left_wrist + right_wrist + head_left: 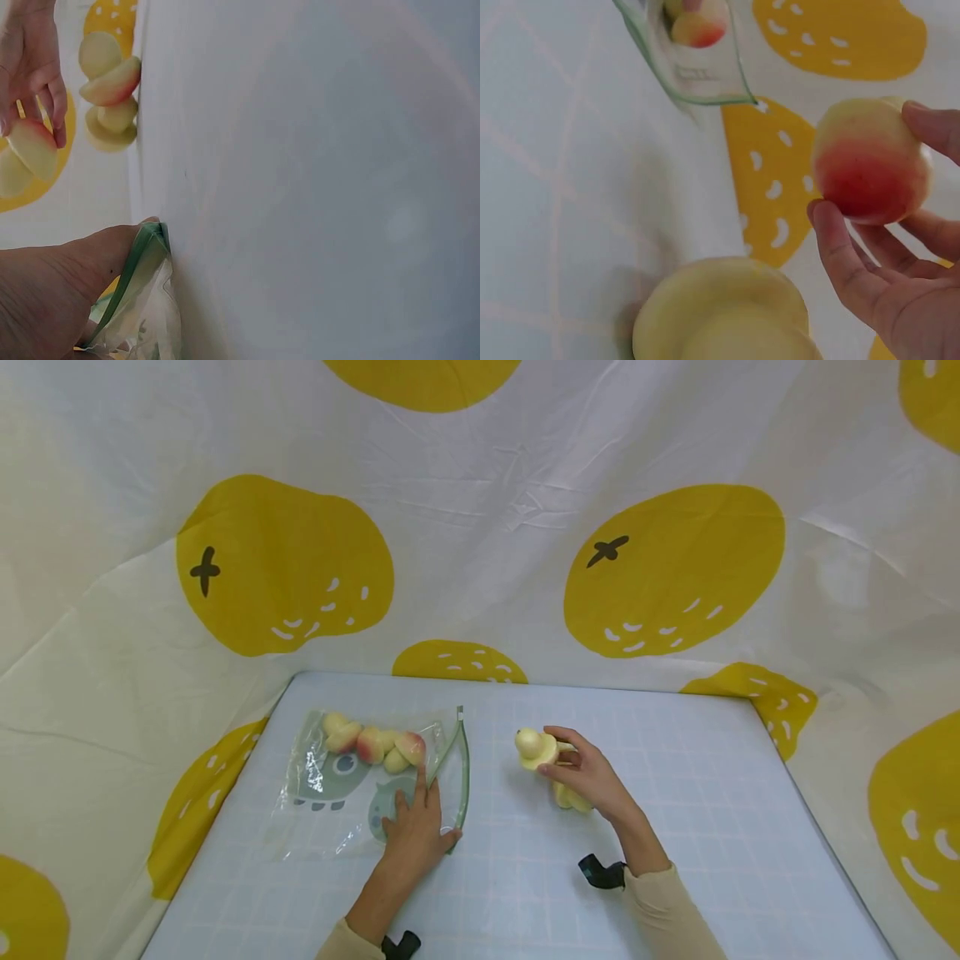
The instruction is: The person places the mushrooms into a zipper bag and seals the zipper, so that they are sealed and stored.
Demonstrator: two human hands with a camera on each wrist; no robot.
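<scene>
My right hand (592, 774) holds a pale yellow duck-shaped toy (530, 745) above the table, between thumb and fingertips. Its rounded pink-red side (874, 180) faces the right wrist camera. Just below that hand, another yellow toy (573, 798) of like shape rests on the table. On the left lies a clear zip bag (337, 835) with green monster prints and a green zip edge, its mouth parted toward the right. Several yellow and pink toys (371, 745) are inside. My left hand (416, 828) rests on the bag with fingers spread, the thumb (112, 251) against the green edge.
A pale checked table (712, 827) carries everything. A white cloth (480, 543) printed with yellow fruit hangs behind it and along both sides. Black wrist straps or mounts (602, 872) sit at both wrists.
</scene>
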